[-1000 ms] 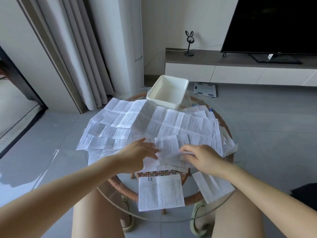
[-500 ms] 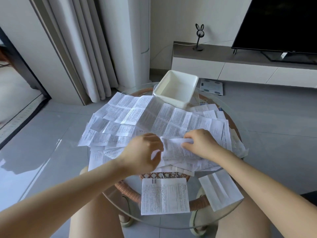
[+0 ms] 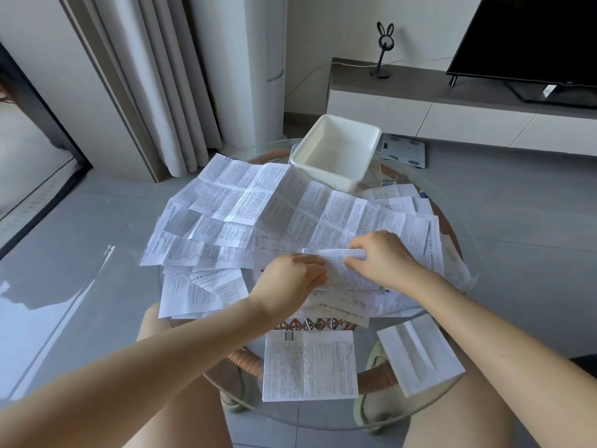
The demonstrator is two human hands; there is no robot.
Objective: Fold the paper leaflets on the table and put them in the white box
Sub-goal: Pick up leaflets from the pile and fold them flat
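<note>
Several printed paper leaflets lie spread and overlapping across a round glass table. One leaflet is partly folded over at the middle of the table. My left hand pinches its left edge, and my right hand pinches the turned-over top fold. The white box stands at the table's far side, and nothing shows inside it. A flat leaflet and a folded white one lie near the front edge.
The table has a wicker frame under the glass. Curtains hang at the back left. A low TV cabinet with a TV stands behind. A bathroom scale lies on the floor. My knees sit under the front rim.
Both hands lifted the leaflet's near edge and turned it over away from me; the right hand now pinches the fold farther back. The camera moved closer.
</note>
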